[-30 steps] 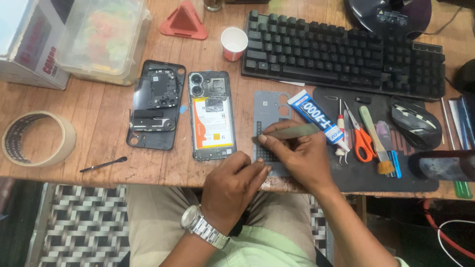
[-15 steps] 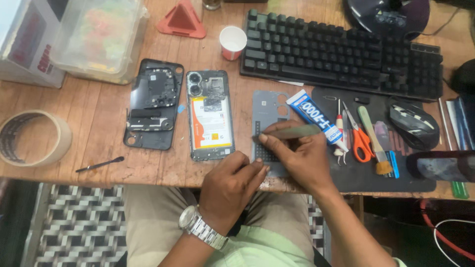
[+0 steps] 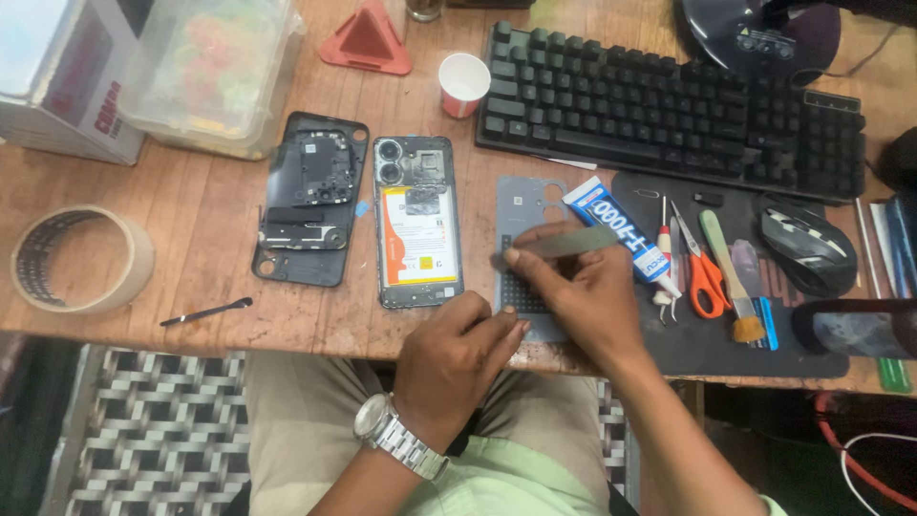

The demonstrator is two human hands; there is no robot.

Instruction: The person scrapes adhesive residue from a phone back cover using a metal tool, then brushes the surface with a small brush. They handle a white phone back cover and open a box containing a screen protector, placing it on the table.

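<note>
My right hand [image 3: 583, 291] pinches a flat grey metal tool [image 3: 564, 244] and holds its tip against a grey phone back cover [image 3: 525, 205] lying on the wooden desk. My left hand [image 3: 458, 358], with a silver wristwatch, rests on the near edge of that cover with the fingers curled. Left of the cover lies an opened phone [image 3: 415, 220] with its battery and camera rings exposed. Further left is a black inner phone frame [image 3: 310, 196].
A glue tube [image 3: 621, 234], screwdriver, orange scissors [image 3: 702, 268] and a brush [image 3: 731, 282] lie on a dark mat at right. A black keyboard [image 3: 669, 110], mouse [image 3: 807, 248], paper cup [image 3: 463, 81], tape roll [image 3: 81, 258], black pry tool [image 3: 205, 311], plastic box and red triangle stand surround them.
</note>
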